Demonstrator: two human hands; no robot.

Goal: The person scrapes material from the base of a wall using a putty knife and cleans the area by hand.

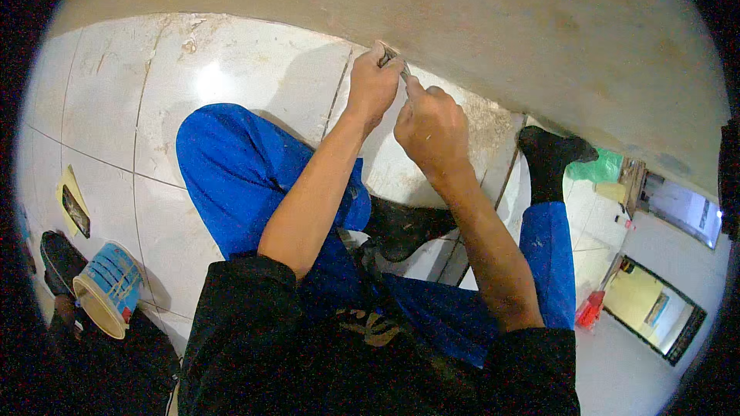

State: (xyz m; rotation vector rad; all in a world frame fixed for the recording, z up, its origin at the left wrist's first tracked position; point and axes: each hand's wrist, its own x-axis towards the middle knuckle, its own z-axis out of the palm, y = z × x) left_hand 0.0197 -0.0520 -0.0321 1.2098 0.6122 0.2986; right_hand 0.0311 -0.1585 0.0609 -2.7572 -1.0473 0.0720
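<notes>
Both my hands meet close to where the plastered wall [520, 29] joins the white tiled floor [254, 52]. In my left hand [373, 84] is one end of a small, dark, thin tool [388, 58], its kind too small to tell. My right hand [436, 124] is curled beside it, a finger stretched to the tool's other end; whether it grips the tool is partly hidden. Pale dust and residue [488, 121] lie on the tiles along the wall, right of my hands. My blue-trousered legs are folded and spread around the work spot.
A blue and white plastic bucket [110, 289] stands at lower left beside a person's black shoe [60, 260]. Near it lies a yellow piece with a dark rectangle [75, 202]. Green plastic [595, 166] and a red object [589, 309] are at right, by a doorway [653, 306].
</notes>
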